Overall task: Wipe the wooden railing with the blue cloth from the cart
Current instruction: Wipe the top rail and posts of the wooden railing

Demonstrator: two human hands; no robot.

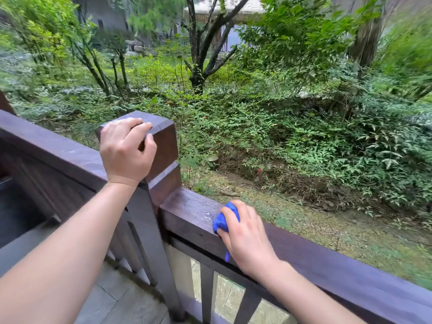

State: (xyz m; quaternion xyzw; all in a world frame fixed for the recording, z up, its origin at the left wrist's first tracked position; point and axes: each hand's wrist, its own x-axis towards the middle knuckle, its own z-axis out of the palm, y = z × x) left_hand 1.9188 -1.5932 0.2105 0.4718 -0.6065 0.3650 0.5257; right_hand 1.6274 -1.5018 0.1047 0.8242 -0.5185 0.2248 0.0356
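Observation:
A dark brown wooden railing (327,265) runs from the corner post (163,141) down to the right. My right hand (245,237) grips a bunched blue cloth (225,220) and holds it against the top of the rail, just right of the post. A strip of the cloth hangs down over the rail's near face. My left hand (126,148) rests on top of the corner post with its fingers curled over the post's edge. The cart is not in view.
A second rail (46,146) runs left from the post. Vertical balusters (207,293) stand below the rail, over a grey stone floor (121,300). Beyond the railing lie shrubs, trees and a bare dirt slope (292,213).

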